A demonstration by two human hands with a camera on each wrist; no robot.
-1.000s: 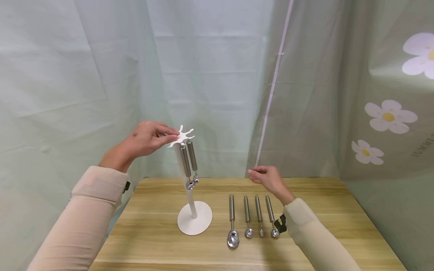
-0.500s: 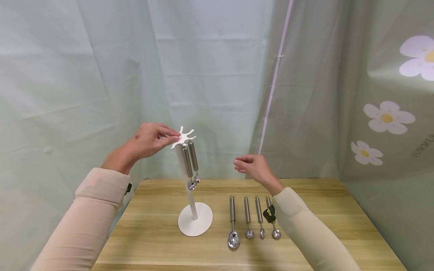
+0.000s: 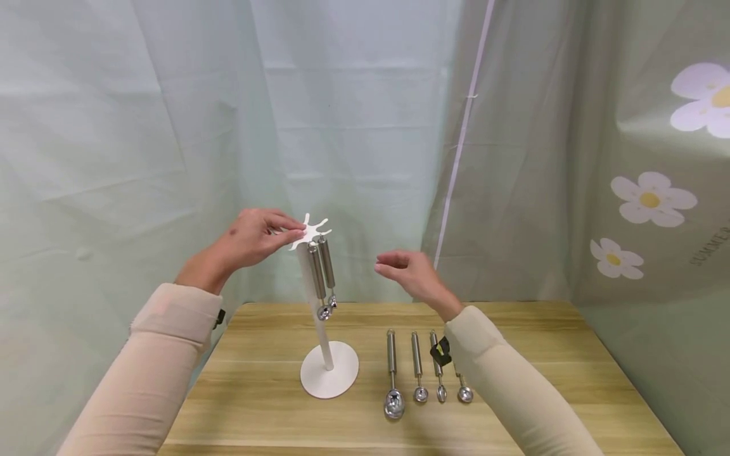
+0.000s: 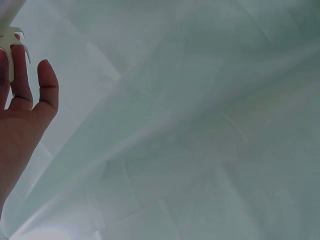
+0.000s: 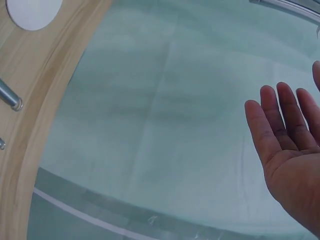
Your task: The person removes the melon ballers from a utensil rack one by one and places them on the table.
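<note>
A white stand (image 3: 329, 377) with a star-shaped top (image 3: 310, 230) rises from the wooden table (image 3: 525, 345). Two steel scoops (image 3: 322, 273) hang from that top. My left hand (image 3: 251, 237) holds the top's left edge with its fingertips; the left wrist view shows the fingers (image 4: 30, 85) against the white prongs (image 4: 11, 37). My right hand (image 3: 402, 269) hovers open in the air to the right of the hanging scoops, holding nothing; its palm (image 5: 290, 150) shows in the right wrist view. Several more steel scoops (image 3: 416, 370) lie in a row on the table under my right forearm.
Pale green curtains (image 3: 171, 126) hang close behind the table, and a flower-print one (image 3: 650, 196) on the right. The stand's round base (image 5: 32, 11) and the table's far edge (image 5: 45, 100) show in the right wrist view.
My right hand has risen from above the lying scoops and moved left toward the hanging ones. The left hand has kept its hold on the stand's top.
</note>
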